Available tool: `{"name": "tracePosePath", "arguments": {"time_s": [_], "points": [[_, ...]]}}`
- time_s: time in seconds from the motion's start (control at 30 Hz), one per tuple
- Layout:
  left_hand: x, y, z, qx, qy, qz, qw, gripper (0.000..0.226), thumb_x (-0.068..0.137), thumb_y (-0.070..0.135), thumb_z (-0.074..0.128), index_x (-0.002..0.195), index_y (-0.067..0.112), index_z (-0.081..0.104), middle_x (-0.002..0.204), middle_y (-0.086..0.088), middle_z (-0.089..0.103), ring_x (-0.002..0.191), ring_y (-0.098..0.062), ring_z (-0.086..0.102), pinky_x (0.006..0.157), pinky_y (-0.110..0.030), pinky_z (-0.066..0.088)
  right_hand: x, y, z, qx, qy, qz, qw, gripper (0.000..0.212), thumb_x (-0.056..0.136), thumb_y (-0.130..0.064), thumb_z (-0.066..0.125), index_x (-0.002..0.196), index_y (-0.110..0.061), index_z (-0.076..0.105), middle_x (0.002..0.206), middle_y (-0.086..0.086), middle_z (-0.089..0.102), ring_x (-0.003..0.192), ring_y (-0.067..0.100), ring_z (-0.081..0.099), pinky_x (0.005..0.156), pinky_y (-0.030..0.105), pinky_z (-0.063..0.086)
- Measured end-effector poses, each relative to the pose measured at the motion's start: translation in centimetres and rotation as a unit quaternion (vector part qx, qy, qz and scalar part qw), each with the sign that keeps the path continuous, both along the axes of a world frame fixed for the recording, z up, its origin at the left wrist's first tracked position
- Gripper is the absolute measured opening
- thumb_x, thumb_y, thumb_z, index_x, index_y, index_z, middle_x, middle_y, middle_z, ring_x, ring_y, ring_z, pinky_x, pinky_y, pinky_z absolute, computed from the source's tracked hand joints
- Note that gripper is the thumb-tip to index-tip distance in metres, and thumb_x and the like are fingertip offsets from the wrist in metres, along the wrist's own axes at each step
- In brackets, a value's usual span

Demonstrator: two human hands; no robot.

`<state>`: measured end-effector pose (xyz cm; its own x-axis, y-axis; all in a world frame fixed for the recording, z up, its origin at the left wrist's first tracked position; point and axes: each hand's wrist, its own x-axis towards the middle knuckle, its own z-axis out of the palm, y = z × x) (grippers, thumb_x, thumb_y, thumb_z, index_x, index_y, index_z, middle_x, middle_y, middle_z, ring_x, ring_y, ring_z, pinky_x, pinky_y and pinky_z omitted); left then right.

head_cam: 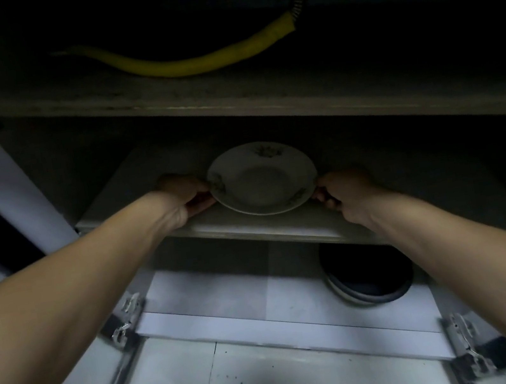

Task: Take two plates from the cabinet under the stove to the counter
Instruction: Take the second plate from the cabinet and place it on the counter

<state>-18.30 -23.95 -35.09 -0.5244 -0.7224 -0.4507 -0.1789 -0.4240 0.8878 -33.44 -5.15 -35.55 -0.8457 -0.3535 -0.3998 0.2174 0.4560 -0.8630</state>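
Both hands are in the cabinet now: your left hand (pixel 183 195) pinches the near-left rim of the white plate (pixel 261 178), your right hand (pixel 343 191) clamps the opposite rim, fingers curled under. Two-sided grip makes sense, since the plate sits flat on the middle shelf (pixel 250 225) and you need fingers beneath the edge to lift it. Whether a second plate lies under it, you cannot tell from here. Overhead, the yellow hose (pixel 190 63) droops across the upper shelf, so a low exit looks wise. Dark dishes (pixel 368 276) sit stacked below.
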Motion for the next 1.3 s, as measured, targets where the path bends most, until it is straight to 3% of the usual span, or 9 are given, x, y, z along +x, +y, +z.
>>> {"name": "tracePosePath", "arguments": {"time_s": [0.13,0.5,0.63,0.7,0.8,0.93,1.07,1.3], "points": [[0.0,0.3,0.1,-0.008,-0.003,0.002,1.000,0.019,0.082,-0.013,0.057,0.074,0.004,0.058,0.076,-0.012,0.062,0.066,-0.020,0.062,0.037,-0.022,0.053,0.0,-0.1,-0.3,-0.004,0.006,-0.006,1.000,0.031,0.089,-0.014,0.056,0.059,-0.013,0.052,0.055,0.004,0.051,0.045,0.012,0.038,0.025,0.012,0.025],[2.6,2.4,1.9,0.008,0.001,0.016,1.000,0.023,0.084,-0.013,0.053,0.078,0.008,0.060,0.083,-0.011,0.064,0.072,-0.021,0.063,0.040,-0.023,0.054,1.8,1.5,1.8,0.007,0.002,0.025,1.000,0.036,0.093,-0.013,0.051,0.057,-0.012,0.049,0.055,0.006,0.048,0.046,0.013,0.036,0.024,0.012,0.022],[4.5,4.2,3.4,-0.007,-0.016,0.075,0.997,0.021,0.078,-0.019,0.058,0.078,0.002,0.061,0.080,-0.013,0.064,0.067,-0.025,0.064,0.040,-0.026,0.055,3.6,2.8,3.6,-0.017,-0.011,0.040,0.999,0.037,0.090,-0.007,0.050,0.054,-0.013,0.045,0.050,0.006,0.043,0.033,0.009,0.035,0.025,0.012,0.020],[5.9,5.2,4.4,-0.012,-0.029,0.101,0.994,0.018,0.073,-0.019,0.063,0.073,-0.002,0.061,0.075,-0.015,0.064,0.062,-0.025,0.066,0.039,-0.026,0.055,4.9,3.5,4.7,0.002,-0.005,0.057,0.998,0.039,0.090,-0.007,0.051,0.052,-0.014,0.045,0.044,0.002,0.043,0.036,0.011,0.035,0.029,0.014,0.025],[8.5,6.6,5.4,-0.006,-0.041,0.110,0.993,0.020,0.074,-0.018,0.064,0.061,-0.002,0.062,0.064,-0.015,0.065,0.047,-0.019,0.067,0.039,-0.024,0.053,6.9,4.4,5.9,0.043,0.005,0.059,0.997,0.031,0.087,-0.006,0.053,0.057,-0.013,0.050,0.055,0.005,0.049,0.048,0.016,0.042,0.045,0.022,0.034],[12.4,8.8,6.6,0.014,-0.058,0.137,0.989,0.019,0.079,-0.014,0.062,0.065,-0.001,0.064,0.072,-0.018,0.069,0.057,-0.023,0.070,0.047,-0.028,0.059,9.9,5.4,7.5,0.032,-0.001,0.027,0.999,0.009,0.086,-0.007,0.060,0.078,-0.006,0.065,0.064,0.008,0.059,0.053,0.015,0.053,0.047,0.024,0.040],[16.7,11.4,9.3,0.018,-0.059,0.175,0.983,0.014,0.079,-0.014,0.062,0.069,-0.005,0.064,0.070,-0.015,0.067,0.045,-0.017,0.067,0.041,-0.021,0.053,13.4,6.9,9.9,0.016,0.017,0.065,0.998,0.018,0.084,-0.002,0.060,0.068,0.001,0.066,0.055,0.009,0.058,0.050,0.016,0.050,0.050,0.028,0.041],[23.4,15.7,15.4,0.003,-0.092,0.219,0.971,0.005,0.080,-0.008,0.065,0.078,-0.005,0.069,0.077,-0.017,0.071,0.053,-0.017,0.069,0.048,-0.021,0.055,18.3,9.1,15.9,0.001,0.023,0.120,0.992,0.020,0.082,-0.001,0.060,0.063,0.000,0.066,0.055,0.009,0.059,0.049,0.014,0.051,0.050,0.027,0.044]]}}
